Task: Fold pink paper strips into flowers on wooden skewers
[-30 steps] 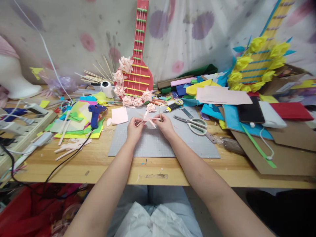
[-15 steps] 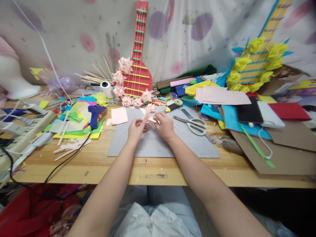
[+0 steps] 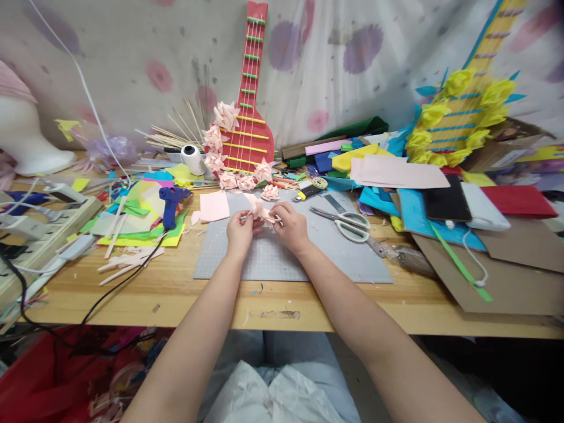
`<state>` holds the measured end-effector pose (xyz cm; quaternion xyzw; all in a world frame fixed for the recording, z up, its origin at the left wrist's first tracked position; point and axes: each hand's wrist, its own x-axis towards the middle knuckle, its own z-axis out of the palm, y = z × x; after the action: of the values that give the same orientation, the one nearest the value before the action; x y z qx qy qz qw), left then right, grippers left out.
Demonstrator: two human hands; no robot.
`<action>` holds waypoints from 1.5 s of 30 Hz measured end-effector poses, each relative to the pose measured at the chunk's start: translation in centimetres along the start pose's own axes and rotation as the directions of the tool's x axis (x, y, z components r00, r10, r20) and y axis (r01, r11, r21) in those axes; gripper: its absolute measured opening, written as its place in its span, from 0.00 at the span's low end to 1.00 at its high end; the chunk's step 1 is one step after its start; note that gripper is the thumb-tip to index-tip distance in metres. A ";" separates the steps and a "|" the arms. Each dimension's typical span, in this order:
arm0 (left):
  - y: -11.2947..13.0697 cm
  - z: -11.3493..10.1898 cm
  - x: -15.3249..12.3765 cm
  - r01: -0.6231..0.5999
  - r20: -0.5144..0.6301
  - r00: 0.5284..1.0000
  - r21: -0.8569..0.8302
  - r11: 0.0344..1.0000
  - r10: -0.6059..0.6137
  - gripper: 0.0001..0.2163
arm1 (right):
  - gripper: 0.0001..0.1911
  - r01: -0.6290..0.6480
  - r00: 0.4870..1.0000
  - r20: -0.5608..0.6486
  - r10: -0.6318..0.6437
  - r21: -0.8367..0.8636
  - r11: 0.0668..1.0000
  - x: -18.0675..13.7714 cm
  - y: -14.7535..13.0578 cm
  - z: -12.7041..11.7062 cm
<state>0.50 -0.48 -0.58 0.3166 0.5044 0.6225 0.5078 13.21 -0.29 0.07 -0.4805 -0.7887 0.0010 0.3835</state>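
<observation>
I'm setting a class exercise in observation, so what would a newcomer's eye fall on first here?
Probably the red guitar-shaped piece with pale pink flowers, upright at the back of the table, left of centre. A yellow guitar-shaped piece at the back right rivals it. In front, the person's hands hold a pale pink paper piece above the grey mat.

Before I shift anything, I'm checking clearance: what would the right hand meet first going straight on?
The right hand would likely push into the pink paper it touches; depth beyond is unclear.
</observation>
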 end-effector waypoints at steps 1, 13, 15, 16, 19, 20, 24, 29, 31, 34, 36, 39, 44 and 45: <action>0.0 0.0 0.0 0.004 -0.009 1.000 -0.003 1.000 -0.004 0.06 | 0.08 -0.003 1.000 -0.011 0.003 0.008 1.000 0.0 0.0 0.0; 0.0 0.0 1.0 -0.035 -0.209 0.978 -0.206 0.978 -0.009 0.04 | 0.17 0.266 0.929 0.244 -0.278 0.082 0.960 -0.6 -3.4 -0.3; 0.2 -0.1 1.0 -0.021 -0.191 0.981 -0.278 0.960 -0.034 0.05 | 0.17 0.208 0.934 0.275 -0.227 0.098 0.973 -0.5 -3.4 0.4; 0.3 -0.1 0.9 -0.011 -0.171 0.984 -0.308 0.951 -0.045 0.05 | 0.17 0.166 0.941 0.278 -0.193 0.117 0.979 -0.5 -3.2 0.6; 0.4 0.0 0.5 0.027 -0.118 0.990 -0.342 0.939 -0.072 0.06 | 0.15 0.046 0.956 0.280 -0.082 0.134 0.990 -0.3 -2.7 1.2; 0.4 0.1 0.4 0.034 -0.106 0.992 -0.340 0.940 -0.074 0.06 | 0.14 0.024 0.958 0.281 -0.059 0.126 0.992 -0.3 -2.6 1.2; 0.3 0.5 -0.2 0.037 -0.091 0.993 -0.314 0.949 -0.069 0.06 | 0.13 -0.002 0.971 0.238 -0.032 0.143 0.990 -0.1 -2.4 1.4; 0.1 0.7 -0.5 0.024 -0.109 0.993 -0.269 0.963 -0.055 0.07 | 0.11 -0.060 0.984 0.173 0.034 0.147 0.987 0.0 -1.9 1.8; 0.0 0.7 -0.5 0.018 -0.098 0.994 -0.247 0.969 -0.043 0.08 | 0.11 -0.065 0.987 0.154 0.042 0.141 0.988 0.0 -1.6 1.9; -0.1 0.7 -0.6 0.011 -0.060 0.998 -0.217 0.976 -0.025 0.08 | 0.11 -0.103 0.988 0.123 0.088 0.122 0.987 0.1 -1.4 2.0; -0.1 0.6 -0.6 0.010 -0.035 0.999 -0.197 0.980 -0.017 0.08 | 0.12 -0.157 0.983 0.118 0.144 0.114 0.981 0.1 -1.2 2.1; 0.0 0.5 -0.7 0.028 -0.010 0.999 -0.186 0.982 -0.030 0.09 | 0.13 -0.209 0.974 0.113 0.195 0.134 0.969 0.1 -1.0 2.1; 0.5 0.3 -0.9 0.086 0.068 0.995 -0.207 0.975 -0.073 0.13 | 0.12 -0.255 0.965 0.105 0.241 0.145 0.956 0.1 -0.8 1.7; 0.5 0.3 -0.9 0.089 0.080 0.994 -0.199 0.976 -0.074 0.13 | 0.11 -0.267 0.961 0.110 0.253 0.136 0.954 0.1 -0.8 1.6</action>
<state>0.85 -1.28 0.12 0.2645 0.4326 0.6374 0.5802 11.65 -0.01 -0.67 -0.5495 -0.7330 0.1327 0.3785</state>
